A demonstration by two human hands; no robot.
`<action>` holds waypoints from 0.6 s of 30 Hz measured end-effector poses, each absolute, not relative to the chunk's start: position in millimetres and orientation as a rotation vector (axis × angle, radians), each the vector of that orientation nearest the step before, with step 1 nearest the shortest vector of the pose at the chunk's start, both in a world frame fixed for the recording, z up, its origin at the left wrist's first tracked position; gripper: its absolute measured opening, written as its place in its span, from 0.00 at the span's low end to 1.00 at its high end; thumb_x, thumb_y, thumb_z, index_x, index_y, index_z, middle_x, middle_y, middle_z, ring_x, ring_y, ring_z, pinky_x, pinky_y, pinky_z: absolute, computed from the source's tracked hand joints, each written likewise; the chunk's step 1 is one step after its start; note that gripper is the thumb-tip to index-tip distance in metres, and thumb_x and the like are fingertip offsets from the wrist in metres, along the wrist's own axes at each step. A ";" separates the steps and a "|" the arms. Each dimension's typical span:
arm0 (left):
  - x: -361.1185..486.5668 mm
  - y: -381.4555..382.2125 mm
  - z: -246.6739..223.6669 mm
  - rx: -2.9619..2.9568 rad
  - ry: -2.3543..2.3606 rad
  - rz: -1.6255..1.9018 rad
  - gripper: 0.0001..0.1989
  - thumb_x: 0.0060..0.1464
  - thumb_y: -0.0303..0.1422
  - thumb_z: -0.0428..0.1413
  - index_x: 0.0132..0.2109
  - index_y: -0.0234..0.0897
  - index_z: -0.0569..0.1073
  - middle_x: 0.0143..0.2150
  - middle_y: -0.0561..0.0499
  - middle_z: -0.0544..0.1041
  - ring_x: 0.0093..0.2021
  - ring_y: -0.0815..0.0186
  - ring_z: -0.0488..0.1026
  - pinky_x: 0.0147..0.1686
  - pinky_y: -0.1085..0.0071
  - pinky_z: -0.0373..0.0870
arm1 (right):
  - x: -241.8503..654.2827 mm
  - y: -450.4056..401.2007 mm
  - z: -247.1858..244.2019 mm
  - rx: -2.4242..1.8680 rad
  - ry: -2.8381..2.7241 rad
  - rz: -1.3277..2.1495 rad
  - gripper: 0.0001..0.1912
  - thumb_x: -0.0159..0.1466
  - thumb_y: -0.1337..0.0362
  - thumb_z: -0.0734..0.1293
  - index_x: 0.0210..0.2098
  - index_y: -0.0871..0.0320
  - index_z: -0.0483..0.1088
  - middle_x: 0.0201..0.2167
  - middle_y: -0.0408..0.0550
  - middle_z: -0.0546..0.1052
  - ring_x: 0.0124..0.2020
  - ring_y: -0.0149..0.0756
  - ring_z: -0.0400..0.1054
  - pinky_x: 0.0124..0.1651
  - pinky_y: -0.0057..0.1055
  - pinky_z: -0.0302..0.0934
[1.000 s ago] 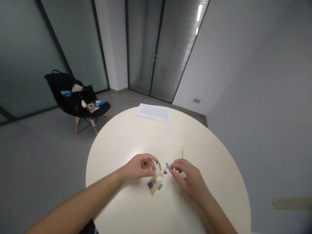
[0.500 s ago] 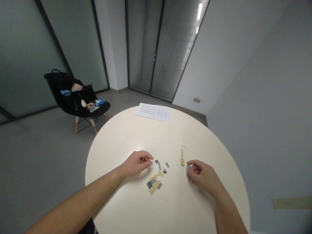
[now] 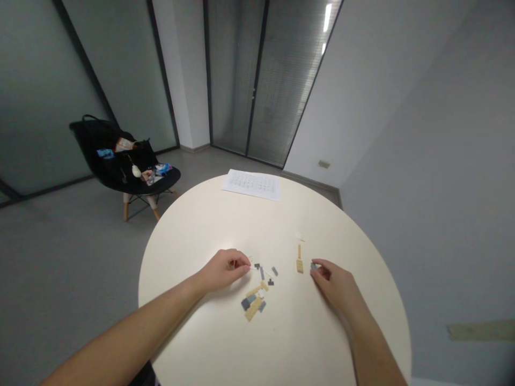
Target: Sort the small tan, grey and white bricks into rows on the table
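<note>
On a round cream worktop, the right hand pinches a small grey plastic brick in a narrow grip between thumb and fingers. Just left of it lies a thin tan brick strip. The left hand is curled in a narrow grip; whether it holds anything cannot be told. Its fingertips are just beside a loose scatter of tan and grey bricks.

Small grey plastic brick half hidden by the right hand; tiny marks on the white paper sheet too small to read.
</note>
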State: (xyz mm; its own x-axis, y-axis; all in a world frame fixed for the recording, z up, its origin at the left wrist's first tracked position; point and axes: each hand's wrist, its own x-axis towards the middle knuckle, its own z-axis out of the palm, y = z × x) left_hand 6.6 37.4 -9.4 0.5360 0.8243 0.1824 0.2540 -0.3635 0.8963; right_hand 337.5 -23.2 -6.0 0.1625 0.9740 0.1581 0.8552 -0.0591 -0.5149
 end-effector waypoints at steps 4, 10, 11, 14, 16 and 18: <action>6.4 36.9 -8.9 1.880 0.893 0.800 0.08 0.54 0.34 0.57 0.36 0.33 0.78 0.31 0.48 0.77 0.31 0.68 0.69 0.31 0.73 0.65 | 336.6 -20.4 -9.2 -1.960 -1.805 0.243 0.19 0.59 0.57 0.62 0.43 0.61 0.76 0.29 0.50 0.78 0.31 0.40 0.71 0.38 0.36 0.64; 6.4 35.9 -6.7 1.883 0.895 0.791 0.08 0.54 0.34 0.57 0.35 0.33 0.78 0.30 0.49 0.76 0.30 0.68 0.69 0.30 0.74 0.64 | 327.6 -18.2 -10.8 -1.925 -1.885 0.194 0.21 0.64 0.58 0.57 0.45 0.62 0.75 0.39 0.56 0.79 0.40 0.42 0.73 0.46 0.38 0.65; 6.2 35.8 -6.7 1.886 0.895 0.787 0.08 0.55 0.34 0.57 0.35 0.33 0.78 0.30 0.49 0.76 0.30 0.68 0.68 0.30 0.74 0.64 | 327.1 -18.1 -11.0 -1.917 -1.891 0.196 0.21 0.65 0.59 0.56 0.45 0.62 0.75 0.40 0.56 0.79 0.42 0.42 0.72 0.47 0.38 0.64; 5.9 36.2 -7.6 1.892 0.896 0.781 0.08 0.55 0.34 0.57 0.35 0.34 0.78 0.30 0.50 0.76 0.30 0.69 0.68 0.30 0.74 0.64 | 327.9 -17.9 -11.5 -1.894 -1.880 0.208 0.22 0.65 0.59 0.55 0.46 0.63 0.75 0.42 0.56 0.79 0.43 0.42 0.72 0.48 0.38 0.64; 5.9 36.9 -9.1 1.893 0.898 0.781 0.08 0.55 0.33 0.57 0.35 0.34 0.78 0.30 0.50 0.76 0.29 0.69 0.68 0.30 0.75 0.64 | 329.8 -18.0 -12.1 -1.908 -1.820 0.203 0.22 0.64 0.58 0.55 0.46 0.63 0.75 0.40 0.56 0.79 0.41 0.41 0.73 0.47 0.38 0.65; 6.1 37.8 -11.2 1.895 0.896 0.783 0.08 0.55 0.33 0.57 0.35 0.34 0.78 0.29 0.50 0.75 0.29 0.69 0.68 0.29 0.75 0.63 | 332.1 -18.0 -13.1 -1.947 -1.732 0.191 0.23 0.63 0.57 0.56 0.47 0.62 0.75 0.38 0.54 0.79 0.37 0.40 0.73 0.44 0.37 0.65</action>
State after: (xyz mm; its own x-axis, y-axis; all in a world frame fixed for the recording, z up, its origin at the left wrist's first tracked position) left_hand 6.1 37.8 -11.2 0.5425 0.8237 0.1652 0.2738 -0.3592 0.8922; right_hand 332.1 -18.0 -13.1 0.1714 0.9572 0.2332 0.8834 -0.0445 -0.4666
